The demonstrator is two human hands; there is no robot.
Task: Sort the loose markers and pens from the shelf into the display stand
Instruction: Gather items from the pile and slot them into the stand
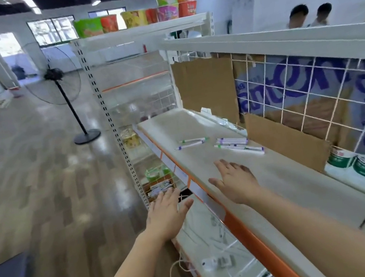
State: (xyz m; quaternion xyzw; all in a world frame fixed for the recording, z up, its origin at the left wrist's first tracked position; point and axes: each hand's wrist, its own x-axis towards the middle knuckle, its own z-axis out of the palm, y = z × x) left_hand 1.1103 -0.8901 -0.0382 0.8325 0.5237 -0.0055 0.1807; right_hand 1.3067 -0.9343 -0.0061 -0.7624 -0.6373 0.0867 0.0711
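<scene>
Both your grips are empty, right hand (pixel 236 181) and left hand (pixel 166 214) flat-fingered, markers (pixel 237 144) loose farther along the shelf (pixel 284 177); a hasty sweep could roll them off, and no display stand shows.

A single wide-angle camera worn on the person's head looks forward and steeply down along a store aisle, with straight lines bowing toward the frame edges. The view sits close above the shelf (pixel 205 156), which runs from lower right toward the centre, and both forearms enter from the bottom edge, the left hand (pixel 168 214) and right hand (pixel 236 181) near the lens. The markers (pixel 236 143) lie just beyond them at mid-frame. To the left the view reaches far across the wooden floor (pixel 28 173) to a standing fan (pixel 56 74) and distant windows. Only this one view is given.
</scene>
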